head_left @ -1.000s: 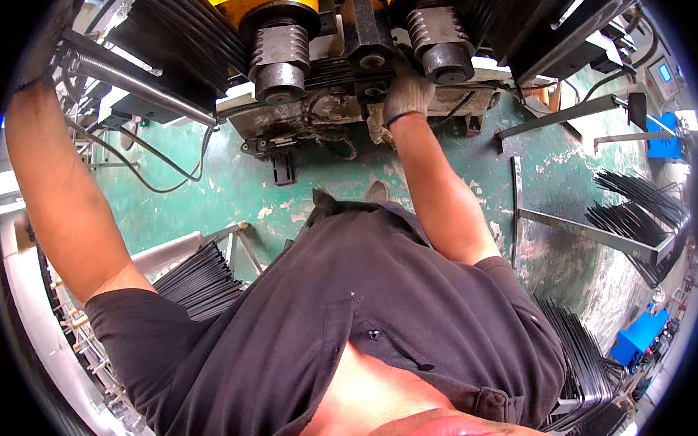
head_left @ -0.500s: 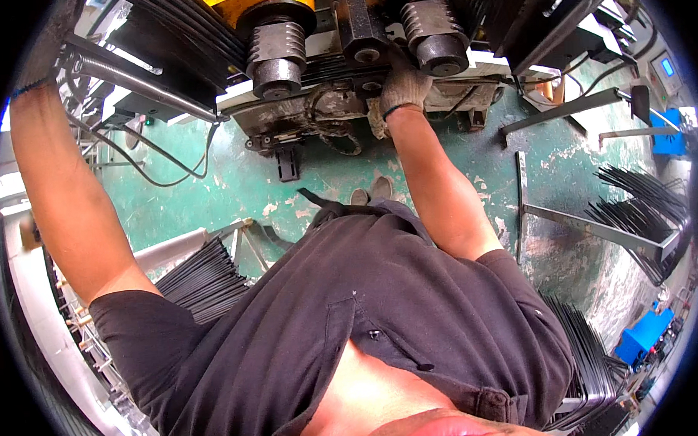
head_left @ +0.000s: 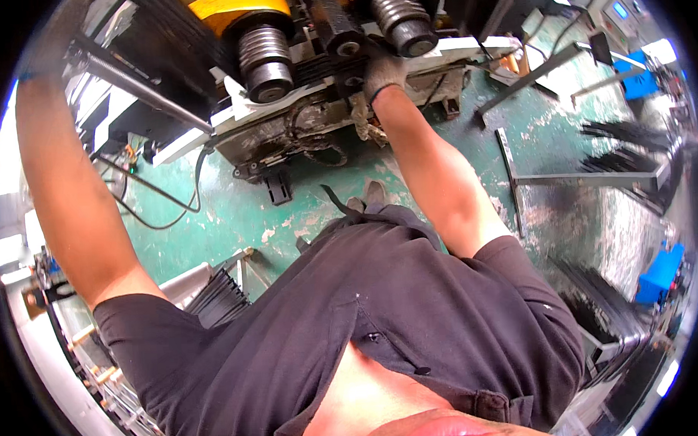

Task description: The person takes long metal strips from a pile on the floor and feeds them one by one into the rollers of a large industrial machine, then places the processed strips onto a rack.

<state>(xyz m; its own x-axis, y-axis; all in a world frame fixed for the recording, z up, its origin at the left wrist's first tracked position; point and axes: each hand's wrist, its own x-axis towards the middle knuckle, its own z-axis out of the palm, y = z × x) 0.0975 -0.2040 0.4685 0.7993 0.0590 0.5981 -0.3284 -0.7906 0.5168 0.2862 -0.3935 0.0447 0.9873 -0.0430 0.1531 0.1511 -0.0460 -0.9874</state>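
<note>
My right hand (head_left: 382, 72), in a knitted work glove, reaches into a machine just below a dark metal block (head_left: 339, 26). Its fingers are hidden among the machine parts. On either side of that block are ribbed metal cylinders, the left one (head_left: 266, 63) under a yellow housing (head_left: 240, 3) and the right one (head_left: 400, 20) close to my hand. My left arm stretches up to the far left, where my gloved left hand (head_left: 55, 45) is dark and smeared beside a metal rod (head_left: 145, 90). What it touches I cannot make out.
Black rods lie bundled on a rack at my left (head_left: 217, 298) and in stacks at the right (head_left: 627, 135). A metal frame bar (head_left: 586, 179) juts across the right side. Cables (head_left: 165, 223) loop down near the worn green floor (head_left: 234, 230). Blue boxes (head_left: 660, 275) stand far right.
The whole view has turned slightly, so the machine appears tilted and further left. My right hand stays at the machine's middle; my left hand stays at the upper left, now more blurred.
</note>
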